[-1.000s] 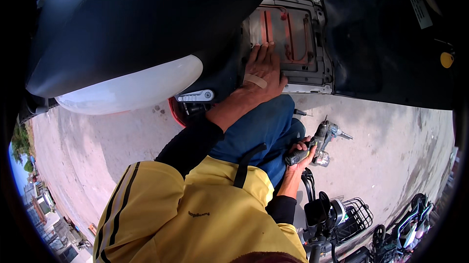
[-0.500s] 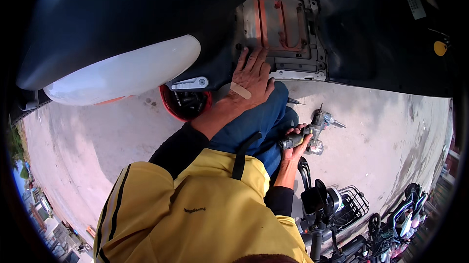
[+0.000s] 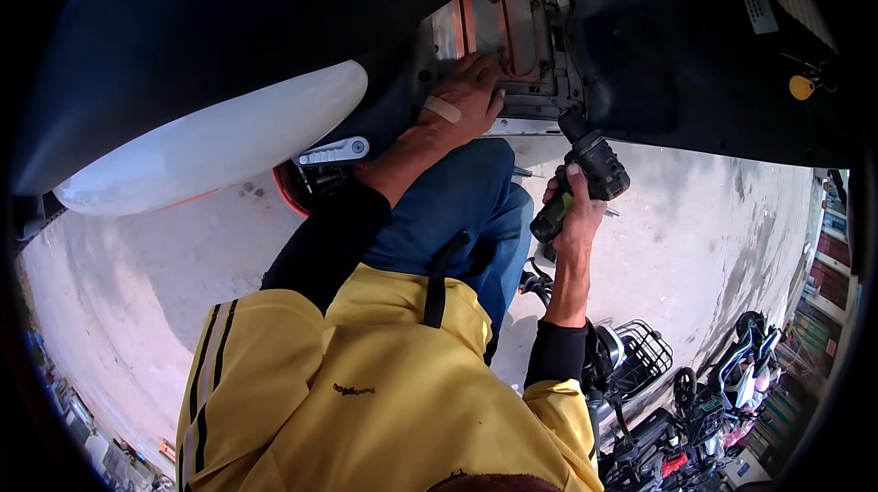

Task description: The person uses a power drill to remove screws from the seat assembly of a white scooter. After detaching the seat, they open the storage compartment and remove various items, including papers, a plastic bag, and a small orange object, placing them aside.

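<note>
My left hand [image 3: 462, 103] lies with its fingers extended on the near left part of the scooter's opened floor compartment [image 3: 541, 110]. Grey blocks with reddish strips and a red cable [image 3: 508, 27] show inside it. In my right hand [image 3: 576, 208] is a black cordless drill [image 3: 604, 170], gripped by the handle. Its dark nose points up and left, close to the compartment's near right corner. Whether the tip touches the frame I cannot tell.
The scooter's white side panel [image 3: 219, 140] and silver footrest [image 3: 334, 152] are on the left, above a red bucket [image 3: 289, 192] of dark parts. A black front panel [image 3: 658, 62] with a yellow key tag [image 3: 801, 87] spans the right. Parked bikes [image 3: 722, 401] stand lower right.
My right hand has lifted the drill from low near the ground up to the compartment's near right corner. My left hand still rests on the compartment.
</note>
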